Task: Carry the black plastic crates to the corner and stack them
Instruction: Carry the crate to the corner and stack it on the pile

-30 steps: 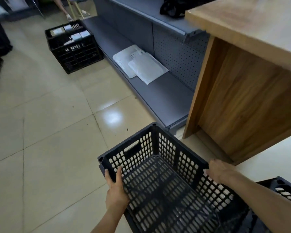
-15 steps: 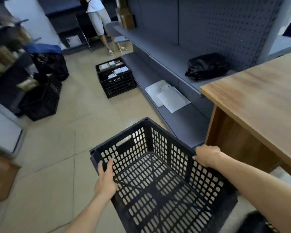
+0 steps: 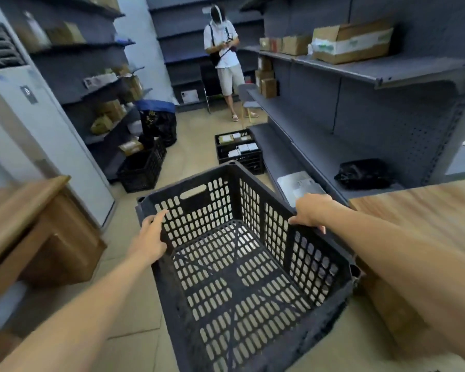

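Both hands are holding an empty black crate at lower centre, above the tiled floor: the left hand is gripping its left rim, the right hand is curling over its right rim. Grey shelves are lining the right side; a wooden counter is sitting at right. Two more crates are standing on the floor ahead, and a person is standing at top centre.

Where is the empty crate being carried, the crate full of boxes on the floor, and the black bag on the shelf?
carried crate [image 3: 242,285], head view, on its slotted floor.
crate with boxes [image 3: 249,160], head view, on its front wall.
black bag [image 3: 363,174], head view, on its middle.
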